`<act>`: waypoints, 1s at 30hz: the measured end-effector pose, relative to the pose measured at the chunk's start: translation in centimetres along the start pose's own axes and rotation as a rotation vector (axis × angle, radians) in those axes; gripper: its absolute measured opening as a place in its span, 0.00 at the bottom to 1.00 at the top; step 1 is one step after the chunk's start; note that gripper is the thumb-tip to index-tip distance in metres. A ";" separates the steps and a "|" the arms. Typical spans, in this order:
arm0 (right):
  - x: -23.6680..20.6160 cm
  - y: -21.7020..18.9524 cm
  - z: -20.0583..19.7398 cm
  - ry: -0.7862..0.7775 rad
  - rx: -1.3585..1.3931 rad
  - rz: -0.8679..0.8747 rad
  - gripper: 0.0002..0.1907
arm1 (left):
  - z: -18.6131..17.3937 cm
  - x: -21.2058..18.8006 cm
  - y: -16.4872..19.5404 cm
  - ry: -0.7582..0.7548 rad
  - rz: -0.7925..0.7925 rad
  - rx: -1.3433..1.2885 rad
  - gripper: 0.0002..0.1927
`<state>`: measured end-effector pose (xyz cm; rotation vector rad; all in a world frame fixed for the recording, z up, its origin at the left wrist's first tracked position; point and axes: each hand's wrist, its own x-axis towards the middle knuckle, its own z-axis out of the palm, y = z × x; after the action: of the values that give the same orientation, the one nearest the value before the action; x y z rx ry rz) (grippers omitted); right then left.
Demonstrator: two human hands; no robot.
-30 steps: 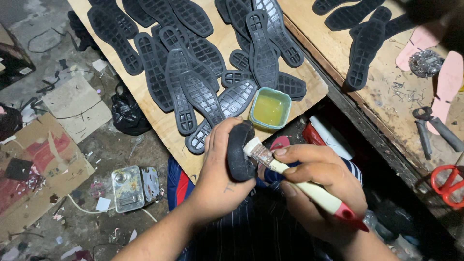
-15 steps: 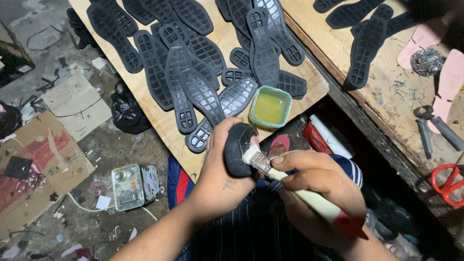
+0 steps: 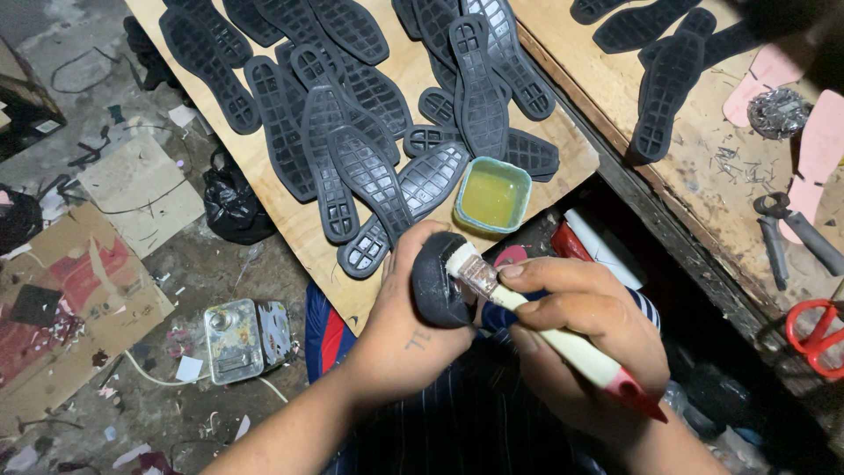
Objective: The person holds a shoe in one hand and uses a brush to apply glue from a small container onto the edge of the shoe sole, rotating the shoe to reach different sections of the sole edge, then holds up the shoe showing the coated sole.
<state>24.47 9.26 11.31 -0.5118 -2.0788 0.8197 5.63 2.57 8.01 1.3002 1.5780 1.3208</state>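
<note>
Two hands meet low in the head view, just below the near edge of a plywood board (image 3: 290,224). The left hand (image 3: 413,330) is wrapped around a black sole (image 3: 435,281), fingers curled behind it and thumb along its side, so only its rounded dark end shows above the knuckles. The right hand (image 3: 580,330) is closed on the pale handle of a brush (image 3: 527,312), whose red end sticks out past the wrist toward the lower right. The bristles touch the upper right face of the sole, right between the two hands, which sit close together with fingers nearly meeting over it.

Just above the sole, at the board's near corner, stands a small teal tub (image 3: 492,195) of yellowish glue, near the brush tip but apart from it. Many more dark soles (image 3: 352,132) lie spread and overlapping across the board, tread side up, the nearest one just beside the left thumb.

To the right, a rough workbench (image 3: 703,176) carries a few more soles, pink insole pieces (image 3: 822,145), pliers (image 3: 787,229) and red-handled scissors (image 3: 818,325) at the frame edge.

On the littered floor to the left lie flattened cardboard (image 3: 79,299), a black bag (image 3: 233,207) and a small metal tin (image 3: 237,339), all well apart from the hands.
</note>
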 end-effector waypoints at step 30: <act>-0.1 -0.5 0.5 -0.049 0.072 -0.032 0.10 | 0.3 0.0 -1.3 -0.086 -0.031 -0.363 0.35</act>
<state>24.12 8.68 11.37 -0.4226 -2.0884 0.8926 5.55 2.66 6.70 1.0861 1.2246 1.4318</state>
